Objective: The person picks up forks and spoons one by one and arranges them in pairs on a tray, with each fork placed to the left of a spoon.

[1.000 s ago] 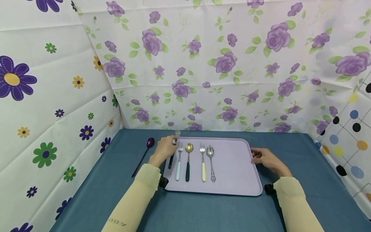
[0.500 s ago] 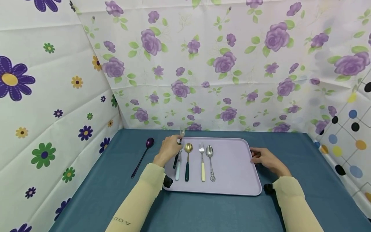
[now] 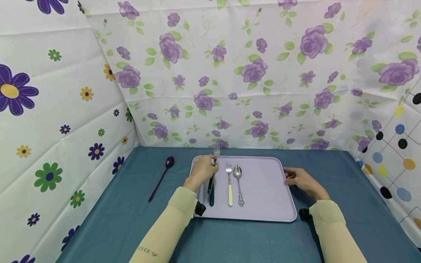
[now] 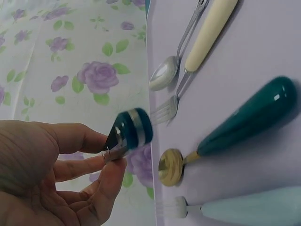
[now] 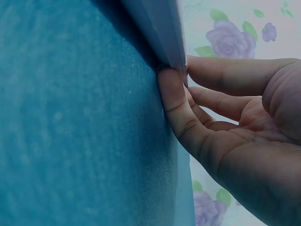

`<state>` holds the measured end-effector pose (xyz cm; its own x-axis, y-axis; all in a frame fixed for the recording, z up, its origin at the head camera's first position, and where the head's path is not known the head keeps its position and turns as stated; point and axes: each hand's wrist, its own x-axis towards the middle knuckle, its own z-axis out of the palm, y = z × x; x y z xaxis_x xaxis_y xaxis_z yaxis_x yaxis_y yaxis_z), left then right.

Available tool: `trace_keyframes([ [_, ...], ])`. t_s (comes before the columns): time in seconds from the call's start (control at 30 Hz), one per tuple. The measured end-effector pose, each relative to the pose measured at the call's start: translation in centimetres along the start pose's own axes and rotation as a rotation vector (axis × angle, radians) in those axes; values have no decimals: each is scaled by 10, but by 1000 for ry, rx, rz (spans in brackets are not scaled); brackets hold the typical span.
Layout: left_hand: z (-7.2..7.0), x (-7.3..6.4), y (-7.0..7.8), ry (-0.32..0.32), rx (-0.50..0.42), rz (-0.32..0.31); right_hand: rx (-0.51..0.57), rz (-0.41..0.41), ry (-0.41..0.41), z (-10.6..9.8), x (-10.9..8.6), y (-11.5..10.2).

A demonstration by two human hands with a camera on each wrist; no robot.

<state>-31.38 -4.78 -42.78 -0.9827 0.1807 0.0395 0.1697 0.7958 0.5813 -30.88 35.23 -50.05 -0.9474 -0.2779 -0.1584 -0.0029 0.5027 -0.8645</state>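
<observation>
My left hand [image 3: 202, 170] pinches a dark-handled fork [image 4: 136, 127] between thumb and fingers, its tines upward, above the left part of the lilac tray [image 3: 263, 190]. In the left wrist view the handle's silver-banded end faces the camera. Below it on the tray lie a gold spoon [image 4: 170, 167] with a dark green handle and a light-blue-handled fork [image 4: 249, 207], both partly covered by my hand in the head view. Further right are a cream-handled fork [image 3: 230, 190] and a silver spoon [image 3: 239, 182]. My right hand [image 3: 306, 182] grips the tray's right rim, thumb and fingers on either side.
A dark purple spoon [image 3: 169, 162] lies on the blue tablecloth [image 3: 131, 219], left of the tray. Flower-patterned sheets [image 3: 184, 73] stand as walls behind and at the left, with a dotted one [image 3: 388, 171] at the right.
My left hand has carried the dark-handled fork rightward, from the tray's left edge past the light-blue-handled fork to over the gold spoon. My right hand stays at the tray rim.
</observation>
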Motion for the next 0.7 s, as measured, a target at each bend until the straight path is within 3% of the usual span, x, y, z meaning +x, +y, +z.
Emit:
trace_keyframes([
  [0.33, 10, 1, 11, -29, -21, 34, 2, -4, -1, 0, 1, 2],
  [0.7, 26, 0, 33, -34, 22, 37, -5, -3, 3, -1, 1, 3],
])
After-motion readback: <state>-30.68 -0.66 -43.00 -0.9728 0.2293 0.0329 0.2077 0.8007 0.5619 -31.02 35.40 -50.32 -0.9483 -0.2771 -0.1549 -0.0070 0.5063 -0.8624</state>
